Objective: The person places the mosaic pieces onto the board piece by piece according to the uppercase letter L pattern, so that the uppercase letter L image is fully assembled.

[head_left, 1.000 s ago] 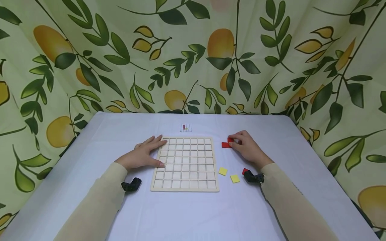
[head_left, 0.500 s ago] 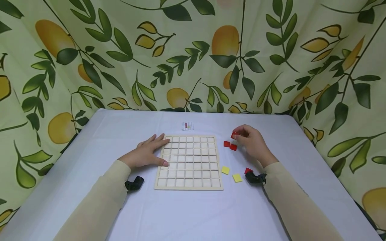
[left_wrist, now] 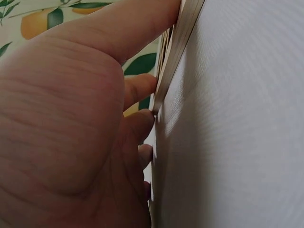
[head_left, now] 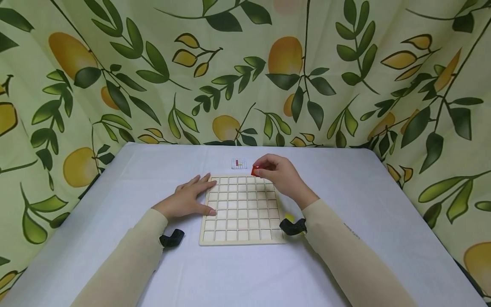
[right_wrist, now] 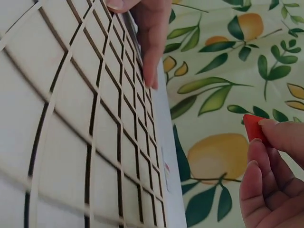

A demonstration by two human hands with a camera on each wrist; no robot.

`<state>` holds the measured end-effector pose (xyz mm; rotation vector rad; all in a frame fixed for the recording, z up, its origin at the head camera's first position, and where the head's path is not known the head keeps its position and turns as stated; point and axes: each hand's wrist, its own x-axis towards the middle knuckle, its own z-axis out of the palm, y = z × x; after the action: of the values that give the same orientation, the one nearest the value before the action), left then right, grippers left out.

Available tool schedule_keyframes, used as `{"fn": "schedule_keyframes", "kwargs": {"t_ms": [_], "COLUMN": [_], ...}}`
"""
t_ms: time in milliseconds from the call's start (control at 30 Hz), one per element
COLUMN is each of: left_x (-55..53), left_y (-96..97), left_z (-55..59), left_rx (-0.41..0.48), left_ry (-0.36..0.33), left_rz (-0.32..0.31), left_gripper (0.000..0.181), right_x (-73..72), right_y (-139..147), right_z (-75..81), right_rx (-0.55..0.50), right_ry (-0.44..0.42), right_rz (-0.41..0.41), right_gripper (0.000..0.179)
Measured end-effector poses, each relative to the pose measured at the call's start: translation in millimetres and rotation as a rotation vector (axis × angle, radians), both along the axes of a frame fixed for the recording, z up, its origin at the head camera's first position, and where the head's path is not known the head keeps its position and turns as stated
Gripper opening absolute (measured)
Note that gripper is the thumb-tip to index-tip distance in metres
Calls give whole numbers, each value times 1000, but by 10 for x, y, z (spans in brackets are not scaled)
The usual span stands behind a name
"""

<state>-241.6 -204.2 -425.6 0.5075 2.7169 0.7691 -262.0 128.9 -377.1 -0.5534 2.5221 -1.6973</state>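
Note:
A pale wooden grid board (head_left: 243, 215) with square cells lies flat on the white-covered table. My left hand (head_left: 188, 199) rests spread on its left side, thumb and fingertips touching the frame; the left wrist view shows that hand (left_wrist: 61, 118) against the board's edge (left_wrist: 178, 52). Between thumb and fingers of my right hand (head_left: 281, 172) a small red square tile (head_left: 255, 171) is pinched, over the board's far edge. In the right wrist view the red tile (right_wrist: 255, 128) is held by the fingertips, off the board's surface.
A small card (head_left: 239, 163) printed with a grid and coloured squares lies behind the board. A yellow tile (head_left: 289, 217) peeks out by the black wrist camera (head_left: 293, 227); the other loose tiles are hidden under the right arm. A leaf-and-fruit patterned curtain (head_left: 245, 72) hangs behind the table.
My right hand has picked up a red tile from the group on the right and carried it left to the board's far edge. The left hand stays on the board.

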Motion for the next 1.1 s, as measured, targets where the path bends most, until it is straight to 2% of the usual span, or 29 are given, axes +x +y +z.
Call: {"fn": "schedule_keyframes", "kwargs": {"t_ms": [133, 267, 367, 467, 600, 800, 900, 1100], "left_x": [7, 10, 15, 13, 9, 20, 15, 19], "left_y": [-24, -42, -38, -28, -21, -13, -11, -10], "left_z": [-22, -43, -37, -28, -20, 5, 0, -16], "left_rx": [15, 21, 24, 22, 18, 23, 20, 8], "left_ry": [11, 14, 6, 5, 15, 17, 10, -1], "left_rz": [2, 3, 5, 4, 2, 0, 5, 15], "left_gripper": [112, 111, 111, 110, 110, 110, 111, 113], "right_x": [-79, -166, -200, -214, -224, -224, -217, -183], "right_y": [-268, -496, -599, -656, -688, -689, -671, -517], "right_z": [-53, -158, -250, -336, -405, -422, -411, -243], "right_rx": [14, 71, 110, 164, 234, 292, 270, 43], "right_ry": [-33, -92, -131, -147, -111, -68, -95, -213], "right_rz": [36, 57, 43, 49, 63, 65, 62, 104], "right_gripper": [13, 9, 4, 7, 5, 9, 18, 56]}}
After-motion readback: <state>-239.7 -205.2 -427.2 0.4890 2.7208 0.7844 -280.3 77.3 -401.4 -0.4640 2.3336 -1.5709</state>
